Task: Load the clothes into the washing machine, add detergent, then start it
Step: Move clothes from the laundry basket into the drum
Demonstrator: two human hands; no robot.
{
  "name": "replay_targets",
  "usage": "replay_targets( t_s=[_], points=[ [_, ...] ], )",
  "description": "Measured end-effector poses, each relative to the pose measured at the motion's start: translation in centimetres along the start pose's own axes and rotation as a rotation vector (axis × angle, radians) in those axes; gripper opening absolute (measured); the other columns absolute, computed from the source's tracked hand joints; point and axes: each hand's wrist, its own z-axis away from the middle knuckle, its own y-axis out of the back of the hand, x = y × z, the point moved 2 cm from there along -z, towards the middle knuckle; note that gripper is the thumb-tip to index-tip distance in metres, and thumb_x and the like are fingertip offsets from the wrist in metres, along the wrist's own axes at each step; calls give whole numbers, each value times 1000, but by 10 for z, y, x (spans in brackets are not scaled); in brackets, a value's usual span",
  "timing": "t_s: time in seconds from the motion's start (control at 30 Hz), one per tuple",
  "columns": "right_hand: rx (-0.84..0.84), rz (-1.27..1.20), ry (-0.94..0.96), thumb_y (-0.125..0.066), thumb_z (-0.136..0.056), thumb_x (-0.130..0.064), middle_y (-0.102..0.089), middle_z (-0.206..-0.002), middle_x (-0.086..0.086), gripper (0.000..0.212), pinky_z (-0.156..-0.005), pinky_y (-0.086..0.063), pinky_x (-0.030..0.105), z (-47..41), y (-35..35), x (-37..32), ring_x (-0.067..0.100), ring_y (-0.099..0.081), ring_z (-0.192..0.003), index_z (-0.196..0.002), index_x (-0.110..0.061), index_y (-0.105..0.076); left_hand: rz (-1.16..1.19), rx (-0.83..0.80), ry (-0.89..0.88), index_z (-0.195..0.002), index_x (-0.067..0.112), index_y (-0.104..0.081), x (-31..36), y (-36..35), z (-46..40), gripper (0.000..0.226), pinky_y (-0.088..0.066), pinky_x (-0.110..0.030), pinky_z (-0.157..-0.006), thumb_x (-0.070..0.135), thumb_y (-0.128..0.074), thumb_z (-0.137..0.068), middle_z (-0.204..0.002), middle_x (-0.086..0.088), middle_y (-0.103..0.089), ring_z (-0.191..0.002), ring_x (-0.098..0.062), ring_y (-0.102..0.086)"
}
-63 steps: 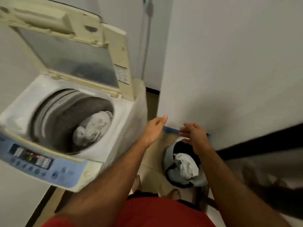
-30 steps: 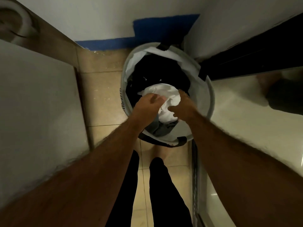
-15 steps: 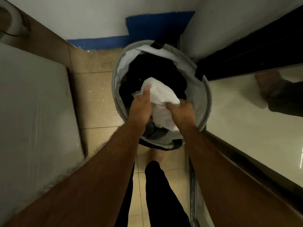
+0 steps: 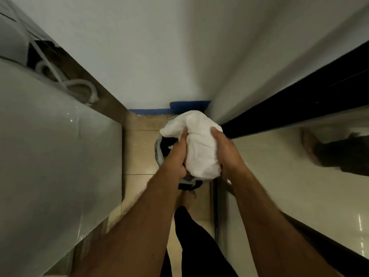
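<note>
Above the laundry basket (image 4: 159, 154), white garment (image 4: 201, 148) now lifted, both hands gripping

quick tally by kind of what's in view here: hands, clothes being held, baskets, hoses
hands: 2, left hand and right hand, both with a grip on the cloth
white clothes bundle: 1, held above the basket
laundry basket: 1, mostly hidden, dark clothes inside
hose: 1, coiled behind the washing machine
washing machine: 1
total: 6
</note>
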Motion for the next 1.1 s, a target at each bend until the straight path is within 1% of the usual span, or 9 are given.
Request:
replay_targets(
  t_s=[0.03,0.13,0.17,0.33,0.43,0.6,0.83,1.0,1.1],
  points=[
    [-4,32,41,-62,-65,-69,-70,-115,8,78,-99,-51,48,20,1,-19,27,-67,-104,-123,-16,-64,44,136,6,-96,13,-70,15,2,18,63,-46,-40,-93,68,-43,-86,-96,-2,-70,-97,-23,-64],
    [28,108,207,-65,-79,-61,-72,-102,4,48,-92,-56,43,76,4,-62,24,-69,-98,-101,-19,-67,225,-422,229,-123,12,-58,46,20,64,55,-44,-47,-103,55,-45,-92,-121,-9,-63,-121,-32,-56],
    [45,122,268,-65,-80,-61,-72,-101,1,43,-90,-56,42,93,5,-71,22,-69,-97,-98,-21,-66,133,-362,296,-128,14,-55,59,27,75,54,-45,-49,-102,53,-48,-92,-125,-11,-62,-119,-33,-57],
    [-148,147,245,-64,-69,-78,-67,-122,3,81,-92,-56,42,154,2,-96,22,-69,-103,-124,-19,-56,343,-498,228,-115,18,-67,96,46,118,56,-50,-54,-94,60,-53,-82,-111,-15,-71,-102,-35,-67],
    [-458,10,113,-72,-63,-74,-71,-120,12,89,-97,-53,47,181,-8,-96,31,-69,-108,-128,-15,-61,377,-469,170,-113,16,-66,104,68,132,59,-54,-52,-87,65,-49,-85,-102,-17,-72,-97,-36,-68],
    [-464,107,306,-77,-64,-61,-74,-112,10,76,-91,-56,45,207,-36,-111,29,-71,-102,-122,-13,-65,185,-402,-26,-113,21,-64,124,120,146,48,-57,-32,-56,58,-42,-93,-90,-6,-76,-78,-24,-72],
    [-440,217,519,-73,-69,-48,-68,-114,5,58,-86,-56,43,245,-101,-132,25,-68,-102,-116,-18,-60,216,-18,-423,-151,31,-9,157,216,151,70,-43,-50,-104,38,-49,-94,-151,-1,-33,-127,-23,-46],
    [-525,210,609,-66,-88,-27,-67,-109,4,16,-83,-54,36,270,-162,-139,23,-65,-100,-104,-24,-61,257,-211,-596,-149,26,-27,182,274,165,78,-37,-43,-110,67,-42,-85,-149,3,-40,-132,-13,-44],
    [-553,202,641,-66,-89,-31,-69,-107,4,24,-77,-54,34,291,-206,-140,23,-66,-99,-110,-19,-63,221,-313,-594,-148,31,-26,186,313,171,84,-52,-46,-93,64,-57,-77,-145,5,-45,-126,-18,-51]
  ],
)
